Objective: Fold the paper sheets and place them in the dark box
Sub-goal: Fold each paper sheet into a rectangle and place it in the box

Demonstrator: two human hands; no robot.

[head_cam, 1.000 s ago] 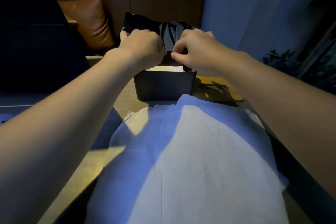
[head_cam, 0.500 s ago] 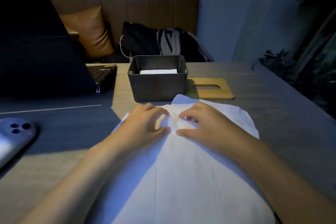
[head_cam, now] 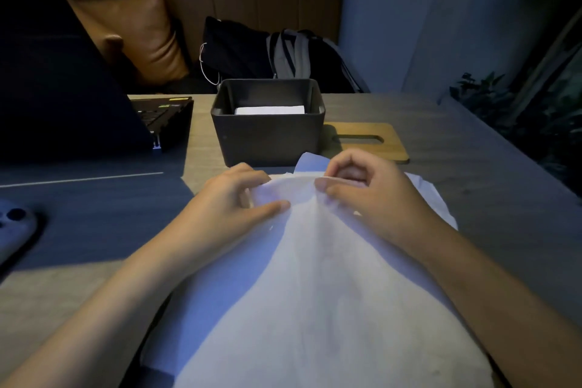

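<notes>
A stack of thin white paper sheets lies on the table in front of me. My left hand and my right hand pinch the far edge of the top sheet and lift it slightly off the stack. Just beyond my hands stands the dark box, open on top, with a folded white sheet lying inside it.
An open laptop stands at the left, a phone lies near the left edge. A wooden lid with a slot rests right of the box. Bags and a brown cushion sit on the bench behind the table.
Both hands left the box, came down to the stack's far edge, and now pinch and raise the top sheet. The view has tilted down and closer.
</notes>
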